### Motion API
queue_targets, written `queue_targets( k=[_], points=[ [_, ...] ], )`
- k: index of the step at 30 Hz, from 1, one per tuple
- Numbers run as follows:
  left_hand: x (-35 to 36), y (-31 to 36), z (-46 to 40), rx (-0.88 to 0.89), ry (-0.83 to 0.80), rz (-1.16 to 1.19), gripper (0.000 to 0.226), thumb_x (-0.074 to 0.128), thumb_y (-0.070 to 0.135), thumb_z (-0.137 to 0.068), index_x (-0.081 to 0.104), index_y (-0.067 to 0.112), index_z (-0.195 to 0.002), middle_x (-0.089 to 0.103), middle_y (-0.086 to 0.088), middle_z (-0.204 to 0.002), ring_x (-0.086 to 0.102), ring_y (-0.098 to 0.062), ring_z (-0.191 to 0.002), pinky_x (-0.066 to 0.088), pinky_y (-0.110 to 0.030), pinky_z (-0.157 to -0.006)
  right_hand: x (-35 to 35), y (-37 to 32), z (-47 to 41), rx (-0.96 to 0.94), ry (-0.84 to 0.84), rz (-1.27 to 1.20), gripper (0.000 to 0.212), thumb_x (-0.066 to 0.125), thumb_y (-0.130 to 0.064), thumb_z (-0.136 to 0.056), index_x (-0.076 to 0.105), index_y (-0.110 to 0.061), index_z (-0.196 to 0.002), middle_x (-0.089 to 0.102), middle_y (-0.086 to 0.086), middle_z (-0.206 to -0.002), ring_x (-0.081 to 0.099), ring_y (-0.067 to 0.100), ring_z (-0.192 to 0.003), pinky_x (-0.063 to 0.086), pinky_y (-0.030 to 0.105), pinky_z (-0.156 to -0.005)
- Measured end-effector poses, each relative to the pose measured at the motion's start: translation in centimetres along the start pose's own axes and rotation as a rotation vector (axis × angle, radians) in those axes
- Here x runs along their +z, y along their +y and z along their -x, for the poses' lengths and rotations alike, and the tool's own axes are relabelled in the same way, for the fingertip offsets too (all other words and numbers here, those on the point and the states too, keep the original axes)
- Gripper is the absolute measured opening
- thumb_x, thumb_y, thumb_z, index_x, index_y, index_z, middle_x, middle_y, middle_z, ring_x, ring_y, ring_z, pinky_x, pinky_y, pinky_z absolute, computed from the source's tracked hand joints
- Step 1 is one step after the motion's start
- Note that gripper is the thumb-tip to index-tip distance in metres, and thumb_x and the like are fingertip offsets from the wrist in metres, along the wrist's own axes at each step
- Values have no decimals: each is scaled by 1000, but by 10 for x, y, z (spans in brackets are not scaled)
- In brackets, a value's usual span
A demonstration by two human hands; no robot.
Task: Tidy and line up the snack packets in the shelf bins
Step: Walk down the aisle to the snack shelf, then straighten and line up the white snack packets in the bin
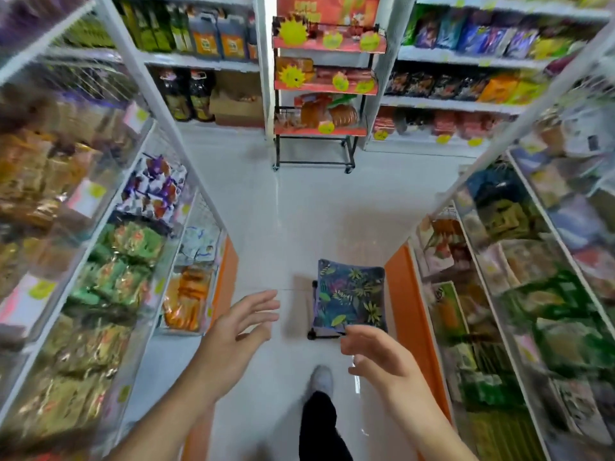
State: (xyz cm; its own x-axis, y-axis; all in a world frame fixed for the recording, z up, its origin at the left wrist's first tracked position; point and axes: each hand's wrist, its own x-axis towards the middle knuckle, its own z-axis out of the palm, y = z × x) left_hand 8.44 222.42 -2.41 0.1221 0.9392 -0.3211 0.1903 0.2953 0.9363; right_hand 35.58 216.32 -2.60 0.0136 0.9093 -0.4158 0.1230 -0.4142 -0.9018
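Observation:
I stand in a narrow shop aisle between two shelf racks. My left hand point(238, 331) and my right hand point(376, 354) both float over the aisle floor with fingers spread and relaxed, and neither touches anything. On the left rack, clear bins hold green snack packets point(129, 257), orange packets point(186, 299) and purple-white packets point(153, 191). More green and mixed packets point(565, 327) fill the bins of the right rack. Both racks look blurred.
A small stool with a leaf-print cushion point(349, 297) stands on the white floor just ahead, near the right rack. My shoe point(321, 380) is below it. A wheeled orange display rack point(324, 91) and bottle shelves point(206, 61) close the aisle's far end.

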Motion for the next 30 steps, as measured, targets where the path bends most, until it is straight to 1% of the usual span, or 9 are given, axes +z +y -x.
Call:
queue_targets(
  k=[5, 9, 10, 12, 18, 21, 24, 28, 30],
  points=[
    [-3, 13, -77, -77, 63, 22, 48, 61, -6, -97, 64, 27, -132, 72, 9, -124, 69, -11, -116, 54, -48, -103, -16, -44, -114, -7, -78, 5, 47, 60, 5, -100, 74, -37, -118, 75, 0, -119, 69, 21, -116, 57, 49, -100],
    [-18, 24, -124, -95, 181, 97, 42, 66, 7, -93, 65, 27, -131, 72, 5, -126, 69, -14, -116, 54, -52, -102, -10, -90, -204, -30, -161, 75, 39, 60, 10, -98, 71, -16, -125, 76, 3, -117, 71, 22, -115, 57, 44, -100],
    [-24, 26, -135, -101, 213, 118, 42, 67, 10, -91, 65, 26, -130, 72, 5, -125, 69, -14, -116, 54, -53, -102, -5, -104, -225, -42, -183, 102, 39, 59, 12, -98, 71, -15, -125, 77, 3, -117, 71, 21, -113, 57, 42, -100],
    [-40, 29, -158, -124, 238, 140, 40, 66, 4, -96, 65, 25, -130, 73, 7, -124, 69, -13, -116, 53, -52, -103, 10, -130, -265, -57, -227, 121, 39, 59, 11, -98, 71, -15, -124, 76, 4, -115, 70, 21, -112, 56, 39, -98],
    [-107, 38, -246, -164, 275, 168, 45, 62, -4, -97, 65, 25, -131, 73, 6, -123, 68, -13, -117, 51, -48, -106, 75, -185, -369, -68, -286, 112, 37, 57, 6, -101, 71, -18, -125, 74, 4, -116, 70, 21, -111, 58, 46, -96],
    [-136, 57, -291, -130, 261, 164, 48, 61, -4, -98, 66, 32, -129, 73, 9, -124, 68, -10, -118, 51, -34, -103, 96, -198, -405, -42, -286, 65, 37, 58, 6, -100, 71, -17, -126, 74, 7, -117, 70, 24, -111, 57, 50, -98],
    [-154, 76, -332, -115, 265, 155, 47, 58, -7, -98, 65, 26, -129, 73, 8, -122, 69, -8, -114, 54, -22, -98, 103, -204, -435, -5, -291, 82, 38, 59, 7, -99, 72, -18, -125, 74, 6, -116, 70, 23, -111, 57, 51, -99],
    [-167, 88, -370, -100, 285, 171, 44, 58, -6, -98, 64, 23, -131, 73, 6, -123, 69, -9, -114, 53, -28, -103, 108, -217, -480, 12, -325, 118, 40, 58, 8, -99, 72, -19, -124, 75, 3, -115, 71, 20, -111, 56, 53, -99],
    [-173, 83, -386, -123, 316, 184, 41, 60, -1, -100, 64, 24, -133, 72, 7, -124, 68, -6, -115, 53, -26, -102, 116, -223, -512, 5, -368, 148, 42, 57, 10, -98, 72, -19, -124, 75, 4, -114, 71, 21, -111, 54, 55, -100]
  ],
)
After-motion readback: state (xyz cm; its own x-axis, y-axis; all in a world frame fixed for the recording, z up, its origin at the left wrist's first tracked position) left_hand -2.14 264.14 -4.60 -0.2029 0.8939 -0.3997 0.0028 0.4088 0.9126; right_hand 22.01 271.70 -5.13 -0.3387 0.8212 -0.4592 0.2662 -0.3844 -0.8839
